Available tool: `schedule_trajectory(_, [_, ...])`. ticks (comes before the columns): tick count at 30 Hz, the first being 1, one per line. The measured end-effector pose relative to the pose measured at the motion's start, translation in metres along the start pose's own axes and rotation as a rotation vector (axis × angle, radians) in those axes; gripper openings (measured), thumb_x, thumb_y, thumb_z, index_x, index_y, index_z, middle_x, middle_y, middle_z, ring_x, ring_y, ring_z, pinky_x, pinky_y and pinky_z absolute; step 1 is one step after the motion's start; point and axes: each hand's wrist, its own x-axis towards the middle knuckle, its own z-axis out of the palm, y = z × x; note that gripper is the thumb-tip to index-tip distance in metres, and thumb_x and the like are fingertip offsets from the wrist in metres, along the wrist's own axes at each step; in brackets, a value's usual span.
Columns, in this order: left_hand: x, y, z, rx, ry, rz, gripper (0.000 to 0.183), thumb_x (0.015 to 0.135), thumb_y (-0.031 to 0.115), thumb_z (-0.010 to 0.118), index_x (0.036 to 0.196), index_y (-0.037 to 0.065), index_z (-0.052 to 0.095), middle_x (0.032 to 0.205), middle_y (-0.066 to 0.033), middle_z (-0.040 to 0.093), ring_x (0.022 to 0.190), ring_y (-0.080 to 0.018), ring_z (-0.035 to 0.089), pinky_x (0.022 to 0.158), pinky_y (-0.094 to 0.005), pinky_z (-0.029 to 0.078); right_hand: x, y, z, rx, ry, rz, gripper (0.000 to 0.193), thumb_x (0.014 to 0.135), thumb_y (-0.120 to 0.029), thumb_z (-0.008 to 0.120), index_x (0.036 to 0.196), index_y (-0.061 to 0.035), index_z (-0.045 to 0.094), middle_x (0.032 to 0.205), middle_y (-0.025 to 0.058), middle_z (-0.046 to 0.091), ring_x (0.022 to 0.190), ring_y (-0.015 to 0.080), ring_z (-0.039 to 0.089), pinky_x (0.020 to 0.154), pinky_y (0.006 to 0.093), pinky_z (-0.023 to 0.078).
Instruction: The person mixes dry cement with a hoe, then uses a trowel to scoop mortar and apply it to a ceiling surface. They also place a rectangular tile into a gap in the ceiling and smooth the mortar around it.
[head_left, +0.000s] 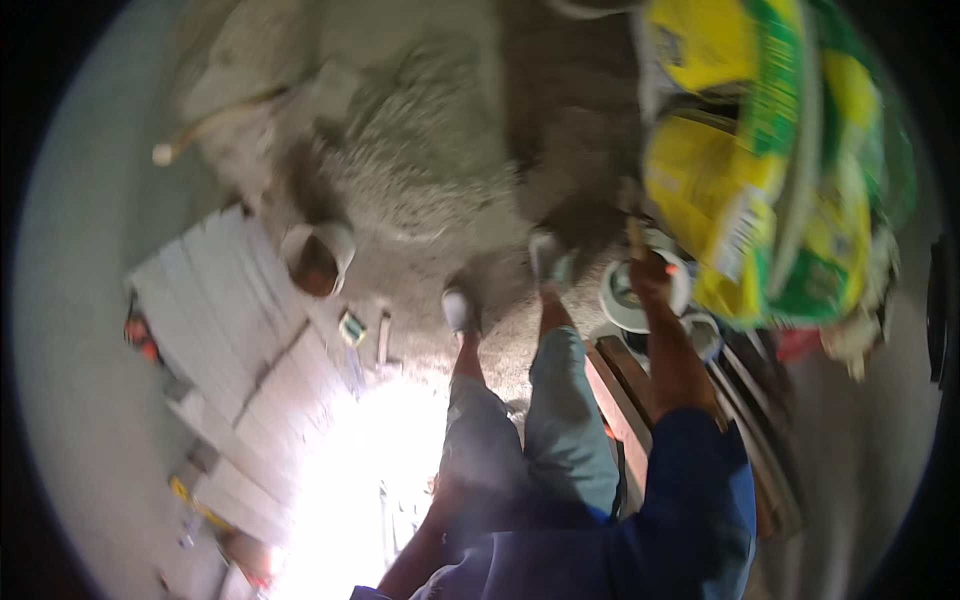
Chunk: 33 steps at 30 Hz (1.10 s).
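Observation:
My right hand (652, 278) is closed round the wooden handle (636, 238) of a tool. Its dark far end is blurred, so I cannot tell its exact kind. Just below that hand stands a white bucket (618, 313). My left hand (438, 488) hangs low beside my left thigh, partly lost in strong glare, and its fingers do not show clearly. Between my feet and the far side spreads a rough heap of grey sand or mortar (415, 150). A second bucket (343, 250), pale with a dark inside, sits left of my feet.
Stacked grey blocks (200, 290) fill the left side. A hammer (384, 338) lies near my left foot. Yellow and green bags (760, 190) rise at the right, above long wooden planks (620, 400). A long wooden handle (215, 122) lies at the far left.

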Motion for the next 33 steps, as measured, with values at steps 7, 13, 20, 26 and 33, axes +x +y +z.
schedule_trajectory(7, [0.006, 0.031, 0.008, -0.114, 0.006, -0.088, 0.079, 0.091, 0.046, 0.063, 0.152, 0.006, 0.034, 0.156, -0.0239, 0.031, 0.141, -0.0424, 0.036, 0.113, -0.0494, 0.037, 0.062, 0.048, 0.048, -0.250, 0.003, 0.125, 0.052, 0.093, -0.045, 0.055, 0.125, -0.0030, 0.058, 0.100, 0.0162, 0.070, 0.088, 0.0366, 0.070, 0.079, 0.0479, 0.057])
schedule_trajectory(13, [-0.011, 0.039, 0.030, -0.221, -0.070, -0.203, 0.080, 0.089, 0.047, 0.064, 0.153, 0.010, 0.033, 0.157, -0.0230, 0.029, 0.140, -0.0442, 0.036, 0.112, -0.0518, 0.037, 0.089, 0.036, 0.012, -0.109, 0.111, -0.267, 0.052, 0.088, -0.031, 0.058, 0.131, -0.0014, 0.056, 0.126, 0.0223, 0.062, 0.117, 0.0391, 0.060, 0.098, 0.0447, 0.049])
schedule_trajectory(20, [-0.013, 0.007, 0.044, -0.297, -0.082, -0.193, 0.082, 0.087, 0.048, 0.065, 0.155, 0.016, 0.031, 0.158, -0.0219, 0.027, 0.139, -0.0463, 0.035, 0.111, -0.0545, 0.037, 0.027, 0.037, -0.001, -0.315, -0.104, -0.465, 0.047, 0.089, -0.031, 0.055, 0.126, -0.0025, 0.060, 0.129, 0.0269, 0.058, 0.123, 0.0449, 0.052, 0.105, 0.0496, 0.040])
schedule_trajectory(26, [-0.005, -0.067, 0.084, -0.524, 0.021, -0.162, 0.088, 0.083, 0.050, 0.069, 0.156, 0.024, 0.028, 0.159, -0.0193, 0.025, 0.137, -0.0495, 0.036, 0.109, -0.0588, 0.038, -0.004, -0.035, -0.017, 0.425, -0.446, 0.082, 0.037, 0.093, -0.045, 0.062, 0.104, -0.0093, 0.061, 0.077, 0.0042, 0.057, 0.063, 0.0156, 0.056, 0.056, 0.0341, 0.047])
schedule_trajectory(33, [-0.012, -0.157, 0.110, -0.829, 0.124, -0.077, 0.074, 0.085, 0.050, 0.066, 0.151, 0.032, 0.037, 0.148, -0.0180, 0.039, 0.129, -0.0473, 0.045, 0.102, -0.0549, 0.046, -0.219, -0.251, -0.107, 0.668, -0.687, 0.206, 0.019, 0.089, -0.021, 0.068, 0.094, -0.0080, 0.056, 0.070, 0.0046, 0.057, 0.050, 0.0182, 0.056, 0.041, 0.0365, 0.048])
